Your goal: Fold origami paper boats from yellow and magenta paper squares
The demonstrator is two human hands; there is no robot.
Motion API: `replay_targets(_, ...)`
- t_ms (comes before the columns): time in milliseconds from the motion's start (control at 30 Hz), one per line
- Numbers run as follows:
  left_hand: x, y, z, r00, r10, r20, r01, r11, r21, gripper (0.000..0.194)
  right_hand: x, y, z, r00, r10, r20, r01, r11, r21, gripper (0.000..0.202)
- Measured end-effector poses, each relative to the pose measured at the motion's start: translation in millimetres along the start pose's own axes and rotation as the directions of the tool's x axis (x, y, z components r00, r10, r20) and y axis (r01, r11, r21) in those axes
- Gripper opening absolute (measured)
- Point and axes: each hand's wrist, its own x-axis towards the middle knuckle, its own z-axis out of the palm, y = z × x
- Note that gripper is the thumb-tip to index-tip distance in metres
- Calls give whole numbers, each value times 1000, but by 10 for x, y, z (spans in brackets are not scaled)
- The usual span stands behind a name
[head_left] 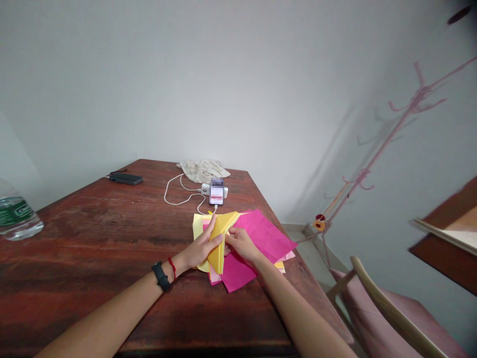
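A folded piece of yellow paper (217, 257), layered and pointed at its ends, is held up over the table between both hands. My left hand (204, 246) grips it from the left, with the thumb across its face. On its right edge, the fingers of my right hand (240, 242) are closed at the folds; their tips are partly hidden. Beneath lie sheets of magenta paper (269, 233), spread to the right and toward me. A pale yellow sheet (197, 226) shows at the left, with pink edges peeking out under the stack.
Behind the paper a phone (216, 193) leans on a white power bank (204, 189) with a white cable. A crumpled cloth (203, 170), a dark device (125, 178) and a water bottle (17, 214) rest on the wooden table (93, 238). A chair (387, 313) and coat rack (387, 139) stand right.
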Motion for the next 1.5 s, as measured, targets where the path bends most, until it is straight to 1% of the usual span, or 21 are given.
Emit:
replay_targets(67,-8,-18,1,999,46,16,-46,998,39,90,-6,6,5,1000,-1,1,1,1000,-8,37)
replay_targets(133,-16,-31,1,997,57,56,-59,997,47,93,-11,10,8,1000,-1,12,1,1000,-17,34)
replay_targets(233,-29,-36,7,987,54,150,-53,999,-7,94,-22,5,14,999,15,41,-14,1000,-17,28)
replay_targets(300,-36,-34,16,981,77,175,-73,997,-29,94,-30,-6,22,998,28,51,-27,1000,-11,24)
replay_targets(500,-22,-82,72,994,82,68,-83,997,11,95,-43,-18,52,998,40,55,-41,999,27,24)
replay_targets(600,19,-108,82,985,147,-88,-138,985,102,89,-42,-24,51,996,54,74,-58,997,45,33)
replay_targets(700,85,-112,8,937,225,-268,-178,966,187,84,-43,-52,44,995,45,92,-53,995,88,40)
replay_targets(767,137,-116,-108,901,244,-358,-175,961,214,80,-47,-80,42,995,38,90,-47,994,102,43)
replay_targets(800,163,-120,-185,876,266,-402,-174,952,250,78,-49,-93,43,996,37,86,-46,994,102,44)
replay_targets(867,212,-134,-366,797,328,-507,-145,919,367,78,-54,-116,45,996,37,76,-44,994,101,47)
replay_targets(933,252,-150,-557,731,337,-593,-70,902,426,75,-57,-129,46,997,36,73,-44,994,104,48)
replay_targets(967,266,-157,-644,708,329,-625,-25,896,443,73,-58,-133,46,997,35,72,-43,993,106,48)
replay_targets(1033,279,-163,-776,680,338,-651,49,864,500,69,-56,-136,43,997,30,74,-37,994,105,48)
replay_targets(1067,277,-161,-813,665,372,-648,74,830,553,68,-55,-136,41,997,26,74,-33,994,104,47)
replay_targets(1167,242,-127,-781,640,518,-567,106,672,733,60,-50,-134,40,997,18,72,-25,994,104,47)
replay_targets(1200,223,-108,-724,651,554,-519,98,617,781,55,-49,-133,41,997,18,73,-26,994,107,46)
replay_targets(1233,204,-88,-649,673,574,-467,78,573,816,47,-49,-130,44,997,19,75,-28,994,109,46)
replay_targets(1300,164,-56,-466,746,570,-344,-16,532,847,35,-48,-123,48,996,19,87,-29,994,110,45)
replay_targets(1367,126,-49,-278,836,520,-176,-166,544,822,35,-47,-111,49,995,14,94,-24,994,108,43)
replay_targets(1400,109,-58,-197,870,484,-94,-226,560,797,37,-45,-103,47,996,10,92,-20,994,108,42)
replay_targets(1500,69,-127,-45,913,408,14,-283,608,742,40,-41,-80,36,998,6,68,-13,995,103,41)
